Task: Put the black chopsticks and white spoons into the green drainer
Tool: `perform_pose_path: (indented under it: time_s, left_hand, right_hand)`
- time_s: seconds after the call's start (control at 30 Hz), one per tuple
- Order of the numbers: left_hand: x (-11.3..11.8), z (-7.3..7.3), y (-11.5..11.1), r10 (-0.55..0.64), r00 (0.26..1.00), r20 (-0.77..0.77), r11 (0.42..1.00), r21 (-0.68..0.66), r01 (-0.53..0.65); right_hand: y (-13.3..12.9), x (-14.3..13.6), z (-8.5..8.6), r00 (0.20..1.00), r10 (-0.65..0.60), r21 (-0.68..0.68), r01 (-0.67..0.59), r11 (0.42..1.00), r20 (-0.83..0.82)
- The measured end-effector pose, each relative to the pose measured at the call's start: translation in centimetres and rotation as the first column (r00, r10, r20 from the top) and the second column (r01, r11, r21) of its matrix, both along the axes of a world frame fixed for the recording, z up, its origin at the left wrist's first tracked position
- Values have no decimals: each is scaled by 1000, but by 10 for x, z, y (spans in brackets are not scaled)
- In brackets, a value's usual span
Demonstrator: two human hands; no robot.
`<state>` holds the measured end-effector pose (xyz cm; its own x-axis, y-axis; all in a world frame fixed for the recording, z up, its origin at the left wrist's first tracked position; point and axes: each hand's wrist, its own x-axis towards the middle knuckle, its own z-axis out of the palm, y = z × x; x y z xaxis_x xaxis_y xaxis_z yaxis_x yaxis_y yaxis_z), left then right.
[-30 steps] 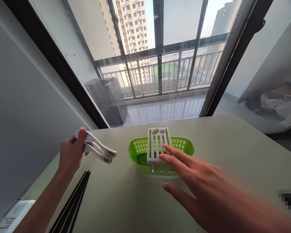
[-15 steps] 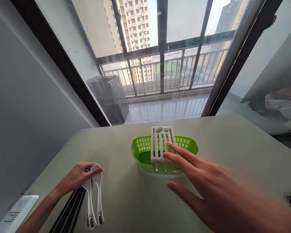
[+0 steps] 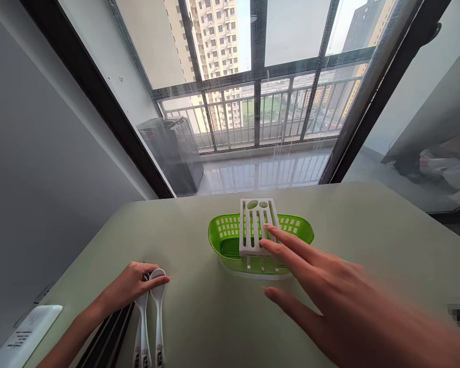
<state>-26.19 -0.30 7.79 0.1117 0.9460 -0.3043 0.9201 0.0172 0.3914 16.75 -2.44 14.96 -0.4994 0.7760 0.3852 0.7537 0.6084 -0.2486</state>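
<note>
A green basket (image 3: 230, 248) with a white base stands at the middle of the table, and a white slotted rack (image 3: 250, 232) lies across its top. My right hand (image 3: 310, 271) is spread, two fingertips on or just over the rack's right part, the thumb apart in front of the basket. At the lower left, my left hand (image 3: 132, 286) has its fingers closed around the bowl ends of several white spoons (image 3: 159, 312), whose handles point toward me. Dark chopsticks (image 3: 113, 335) lie under and beside that hand; their far ends are hidden by it.
A white object with printed text (image 3: 28, 332) lies at the table's left edge. Beyond the pale green table (image 3: 184, 225) are framed glass doors, a balcony with a railing, and a dark covered box (image 3: 176, 153). Bags (image 3: 444, 166) show behind the glass at right.
My left hand has moved slightly right and toward me, together with the spoons. My right hand, the basket and the rack have hardly changed.
</note>
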Motion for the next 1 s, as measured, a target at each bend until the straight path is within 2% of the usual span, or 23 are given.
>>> perform_pose_path:
  time_s: [0.2, 0.5, 0.8, 1.0]
  left_hand:
    - [-4, -11, -1, -55, 998, -32, 997, 46, 57]
    - [-7, -24, -2, -190, 977, -91, 963, 176, 204]
    - [-5, -28, -6, -257, 930, -264, 874, 347, 341]
    - [-6, -23, -4, -291, 891, -350, 811, 404, 423]
  right_hand:
    - [-1, -1, -3, 999, -7, 17, 8, 1000, -32]
    - [-2, -2, 6, 1000, 9, 29, -8, 1000, -22]
    - [0, -1, 7, 1000, 6, -11, -7, 1000, -27]
    - [-4, 1, 8, 999, 10, -25, -11, 1000, -43]
